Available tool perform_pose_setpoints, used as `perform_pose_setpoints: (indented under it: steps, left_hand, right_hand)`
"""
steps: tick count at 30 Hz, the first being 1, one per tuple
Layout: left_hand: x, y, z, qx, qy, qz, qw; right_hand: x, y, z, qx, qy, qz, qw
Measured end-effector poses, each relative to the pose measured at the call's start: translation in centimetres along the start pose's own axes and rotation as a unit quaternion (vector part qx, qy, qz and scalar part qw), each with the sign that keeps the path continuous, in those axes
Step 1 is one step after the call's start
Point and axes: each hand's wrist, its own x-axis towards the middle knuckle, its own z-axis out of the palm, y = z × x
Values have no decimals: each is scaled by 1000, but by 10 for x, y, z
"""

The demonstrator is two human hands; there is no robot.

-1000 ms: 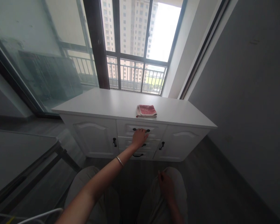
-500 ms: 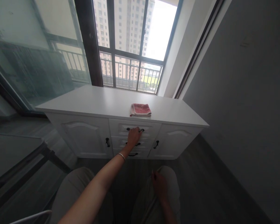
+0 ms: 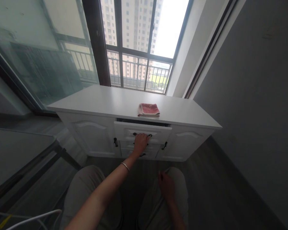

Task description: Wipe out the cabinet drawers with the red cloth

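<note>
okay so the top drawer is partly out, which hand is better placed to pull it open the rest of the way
Left, most likely. The left hand already has its grip on the dark handle of the top drawer, arm stretched forward. The right hand rests on the person's right leg, well short of the white cabinet.

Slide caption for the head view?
Left hand grips the black handle of the partly open white top drawer; folded red cloth above.
</note>
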Motion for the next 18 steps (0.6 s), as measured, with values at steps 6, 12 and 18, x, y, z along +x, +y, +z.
perform_pose_setpoints:
  steps: [6,12,18]
  left_hand:
    - [-27,16,-24,-4,4,-5,1000]
    - [-63,34,-51,-15,-12,-19,1000]
    - [-102,50,-77,-17,-32,-17,999]
  right_hand:
    - [-2,-2,23,16,-7,-6,1000]
    - [-5,-11,52,91,-62,-13,994]
    - [-4,-12,49,114,-75,-5,991]
